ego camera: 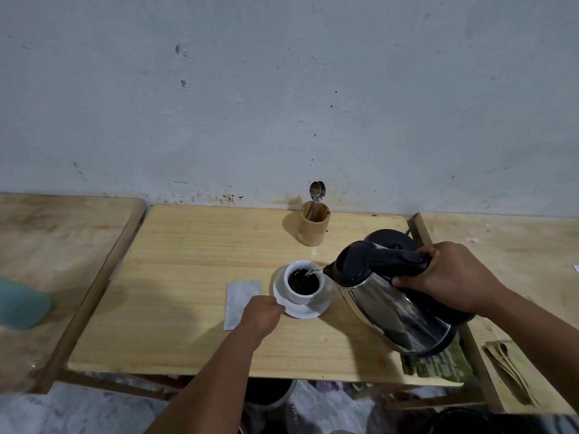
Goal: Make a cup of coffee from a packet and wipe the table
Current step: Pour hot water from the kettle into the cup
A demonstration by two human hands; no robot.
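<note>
A white cup (301, 296) holding dark coffee stands on a white saucer (313, 311) in the middle of the wooden table (188, 264). My right hand (451, 277) grips the black handle of a steel kettle (391, 302), tilted left, and a thin stream of water runs from its spout into the cup. My left hand (261, 316) pinches the saucer's near-left rim. A silvery empty packet (239, 297) lies flat just left of the saucer, partly under my left hand.
A bamboo holder (315, 225) with spoons (317, 191) stands at the back by the wall. The kettle's black base (391, 238) sits behind the kettle. A green cloth (438, 364) lies at the front right corner. A teal object (22, 303) rests on the left table.
</note>
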